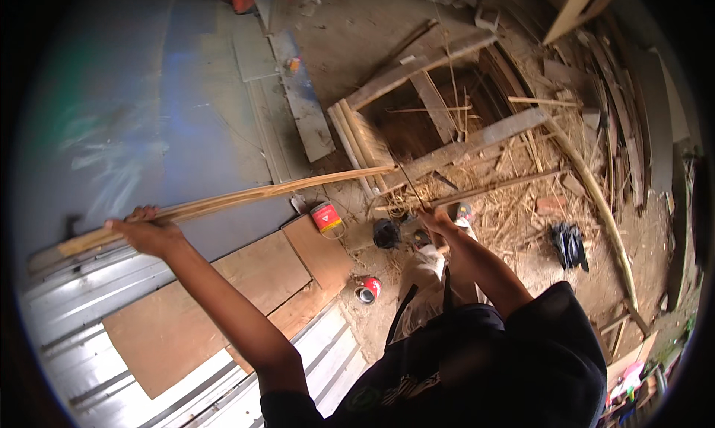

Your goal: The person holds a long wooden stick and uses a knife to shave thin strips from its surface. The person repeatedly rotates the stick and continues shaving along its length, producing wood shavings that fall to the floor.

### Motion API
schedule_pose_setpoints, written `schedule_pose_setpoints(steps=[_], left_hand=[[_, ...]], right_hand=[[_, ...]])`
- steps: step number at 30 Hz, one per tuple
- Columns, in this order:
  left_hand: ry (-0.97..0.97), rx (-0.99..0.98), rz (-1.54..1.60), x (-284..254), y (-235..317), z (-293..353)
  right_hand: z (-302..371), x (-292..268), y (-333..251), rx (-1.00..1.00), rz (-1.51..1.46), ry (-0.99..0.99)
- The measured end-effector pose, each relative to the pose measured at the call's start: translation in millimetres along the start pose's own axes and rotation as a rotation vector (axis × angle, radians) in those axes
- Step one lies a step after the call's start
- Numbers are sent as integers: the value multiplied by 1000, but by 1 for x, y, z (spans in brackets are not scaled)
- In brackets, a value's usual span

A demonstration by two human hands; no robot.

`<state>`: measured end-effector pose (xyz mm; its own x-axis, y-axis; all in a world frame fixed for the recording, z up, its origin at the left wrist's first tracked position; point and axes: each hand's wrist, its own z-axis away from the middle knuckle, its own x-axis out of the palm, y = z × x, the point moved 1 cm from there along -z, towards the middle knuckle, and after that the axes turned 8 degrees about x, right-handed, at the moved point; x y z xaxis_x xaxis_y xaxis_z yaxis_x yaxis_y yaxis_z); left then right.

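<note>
My left hand is stretched out to the left and grips a long pale bamboo strip near its left end. The strip runs rightward across the view to about the middle. My right hand is closed around a thin dark blade or stick that points up toward the strip's right end. What exactly it holds is hard to make out. My legs in light trousers are below the right hand.
Plywood sheets lie on corrugated metal at lower left. Two small red cans sit on the dirt. Planks, bamboo poles and straw shavings are piled at right around a dark pit.
</note>
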<state>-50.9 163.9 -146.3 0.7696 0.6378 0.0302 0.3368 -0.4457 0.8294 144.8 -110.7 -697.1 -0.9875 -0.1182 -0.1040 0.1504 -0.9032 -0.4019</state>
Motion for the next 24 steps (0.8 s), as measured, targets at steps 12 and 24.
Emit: schedule_pose_setpoints(steps=[12, 24], left_hand=[[-378, -160, 541, -20, 59, 27], [-367, -211, 589, -36, 76, 53]], right_hand=[[92, -90, 58, -333, -188, 244], [186, -56, 15, -482, -214, 380]])
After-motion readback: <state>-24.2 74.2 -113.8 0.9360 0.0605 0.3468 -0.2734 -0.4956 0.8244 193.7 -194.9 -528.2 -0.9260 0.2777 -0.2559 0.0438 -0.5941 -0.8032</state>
